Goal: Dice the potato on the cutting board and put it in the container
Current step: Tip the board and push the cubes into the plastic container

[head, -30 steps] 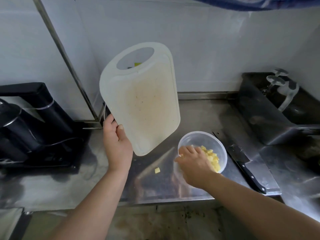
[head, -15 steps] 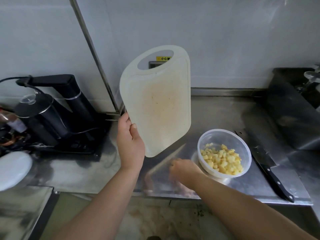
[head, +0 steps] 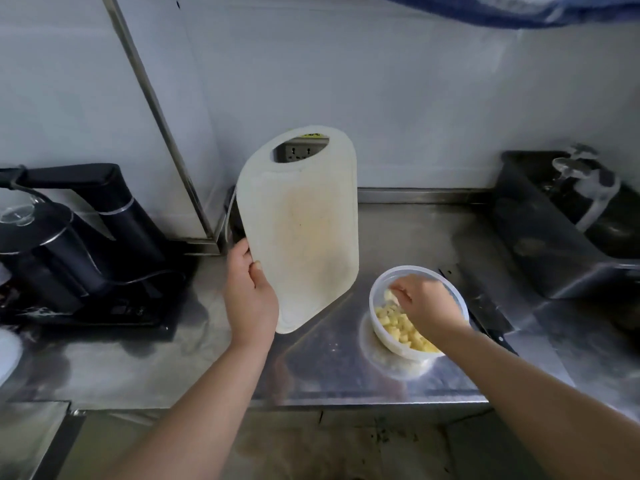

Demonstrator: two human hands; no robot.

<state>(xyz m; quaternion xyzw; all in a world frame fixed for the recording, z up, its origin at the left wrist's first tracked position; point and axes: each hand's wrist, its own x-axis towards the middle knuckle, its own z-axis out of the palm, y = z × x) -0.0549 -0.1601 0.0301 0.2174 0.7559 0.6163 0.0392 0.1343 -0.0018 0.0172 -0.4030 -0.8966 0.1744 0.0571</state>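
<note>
Stretching across the lower half of the view is a steel counter (head: 346,368), dull and smeared, backed by a plain white wall (head: 415,98) with a slanted metal strip (head: 156,109) running down it. A black kettle (head: 52,244) stands on its base at the left. A dark sink (head: 554,244) with a tap (head: 585,188) is sunk into the counter at the right.

The left hand (head: 251,296) grips the lower left edge of the white cutting board (head: 304,237), thumb on the front, and holds it nearly upright above the counter. The board's face is stained yellow and bare. The clear round container (head: 372,303) sits on the counter just right of the board, with the potato cubes (head: 398,323) heaped inside. The right hand (head: 427,306) is over the container, fingertips bunched on a pale potato piece (head: 389,294), though motion blur softens it.

A wall socket (head: 298,152) shows only through the board's handle hole. The knife (head: 488,317) lies right of the container, partly covered by the right forearm. A white object (head: 7,355) is cut off at the left edge and cannot be identified. Blue cloth (head: 519,8) crosses the top edge.
</note>
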